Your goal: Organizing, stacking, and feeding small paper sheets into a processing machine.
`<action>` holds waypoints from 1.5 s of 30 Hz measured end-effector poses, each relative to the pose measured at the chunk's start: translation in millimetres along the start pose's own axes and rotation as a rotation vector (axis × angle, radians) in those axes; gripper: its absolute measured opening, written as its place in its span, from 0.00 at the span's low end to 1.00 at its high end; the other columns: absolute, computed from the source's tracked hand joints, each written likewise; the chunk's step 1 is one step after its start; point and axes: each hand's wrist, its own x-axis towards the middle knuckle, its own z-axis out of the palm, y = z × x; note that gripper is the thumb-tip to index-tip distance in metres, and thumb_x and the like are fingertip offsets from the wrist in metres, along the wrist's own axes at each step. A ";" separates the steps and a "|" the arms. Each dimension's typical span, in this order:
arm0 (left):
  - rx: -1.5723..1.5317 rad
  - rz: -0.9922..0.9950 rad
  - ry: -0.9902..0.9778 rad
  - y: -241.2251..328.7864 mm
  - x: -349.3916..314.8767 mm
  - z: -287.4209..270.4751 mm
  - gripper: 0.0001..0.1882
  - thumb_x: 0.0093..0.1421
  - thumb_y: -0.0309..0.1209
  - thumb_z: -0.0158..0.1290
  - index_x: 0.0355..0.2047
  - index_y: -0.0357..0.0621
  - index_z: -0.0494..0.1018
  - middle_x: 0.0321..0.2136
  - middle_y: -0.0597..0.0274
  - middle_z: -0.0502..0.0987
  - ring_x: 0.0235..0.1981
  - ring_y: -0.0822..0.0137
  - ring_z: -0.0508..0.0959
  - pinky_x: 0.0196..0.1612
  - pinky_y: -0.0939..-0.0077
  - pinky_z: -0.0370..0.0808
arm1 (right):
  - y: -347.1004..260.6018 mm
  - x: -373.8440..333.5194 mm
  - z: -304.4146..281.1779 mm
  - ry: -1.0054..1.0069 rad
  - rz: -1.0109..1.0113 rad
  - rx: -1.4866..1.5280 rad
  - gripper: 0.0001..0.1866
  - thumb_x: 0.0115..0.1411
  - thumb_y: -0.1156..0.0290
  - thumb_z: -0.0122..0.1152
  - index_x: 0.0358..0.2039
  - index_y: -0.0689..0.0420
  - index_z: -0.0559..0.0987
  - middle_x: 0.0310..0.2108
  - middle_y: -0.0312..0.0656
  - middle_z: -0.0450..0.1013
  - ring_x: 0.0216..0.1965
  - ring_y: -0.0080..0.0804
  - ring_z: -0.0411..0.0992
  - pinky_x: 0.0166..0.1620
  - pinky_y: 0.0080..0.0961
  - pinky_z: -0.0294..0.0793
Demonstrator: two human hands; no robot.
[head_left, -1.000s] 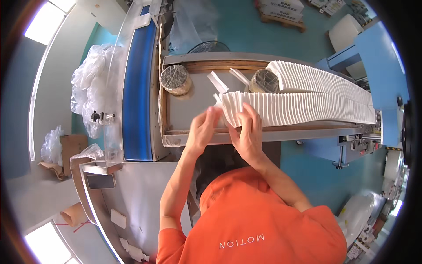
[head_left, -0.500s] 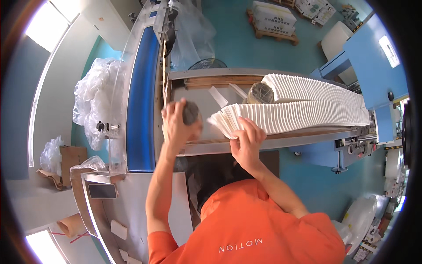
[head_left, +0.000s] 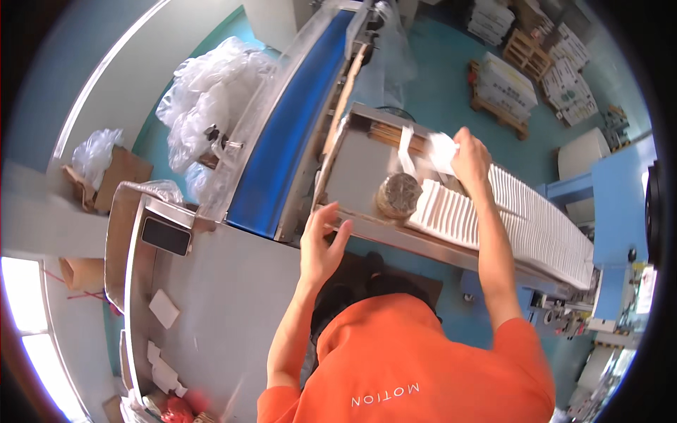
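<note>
I observe the left hand [head_left: 322, 247] empty, fingers spread, beside the near edge of the table [head_left: 360, 166]. The right hand [head_left: 470, 161] meets white sheets [head_left: 442, 151] at the far row [head_left: 522, 194]; blur prevents confirming grip. Probable step: row-end handling; next, secure finger contact.

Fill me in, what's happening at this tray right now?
The person's right hand is at the far side, with a blurred white piece at its fingertips; whether it is gripped is unclear. The left hand is open and empty by the tray. A round cylinder stands at the left end of the near white row.
</note>
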 end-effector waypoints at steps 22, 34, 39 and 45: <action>-0.655 -0.298 1.062 -75.6 -211.0 -156.0 0.21 0.72 0.43 0.41 0.59 0.45 0.62 0.43 0.65 0.73 0.40 0.74 0.75 0.38 0.79 0.75 | -476.7 -196.5 17.2 -1.230 -0.515 1.188 0.12 0.69 0.64 0.51 0.43 0.59 0.75 0.29 0.38 0.71 0.33 0.22 0.69 0.38 0.22 0.71; -1.129 -0.181 1.620 -82.7 -322.8 -155.3 0.20 0.70 0.39 0.46 0.59 0.46 0.63 0.46 0.64 0.73 0.43 0.71 0.77 0.34 0.79 0.79 | -698.5 -257.2 69.2 -0.428 -1.658 0.617 0.11 0.53 0.73 0.59 0.38 0.60 0.75 0.40 0.51 0.72 0.44 0.48 0.71 0.49 0.38 0.71; -1.291 0.159 1.462 -75.2 -319.3 -172.0 0.28 0.72 0.52 0.33 0.64 0.49 0.57 0.57 0.61 0.69 0.54 0.61 0.74 0.42 0.67 0.81 | -697.1 -265.3 88.3 -0.380 -1.478 0.965 0.07 0.55 0.70 0.56 0.29 0.59 0.80 0.37 0.49 0.75 0.42 0.50 0.72 0.48 0.40 0.73; -1.283 0.111 1.407 -99.7 -304.1 -185.0 0.31 0.71 0.55 0.25 0.65 0.52 0.57 0.60 0.64 0.67 0.58 0.61 0.71 0.52 0.61 0.75 | -713.7 -240.7 99.1 -0.772 -1.331 1.094 0.12 0.54 0.69 0.55 0.29 0.62 0.83 0.40 0.50 0.77 0.45 0.49 0.73 0.51 0.37 0.72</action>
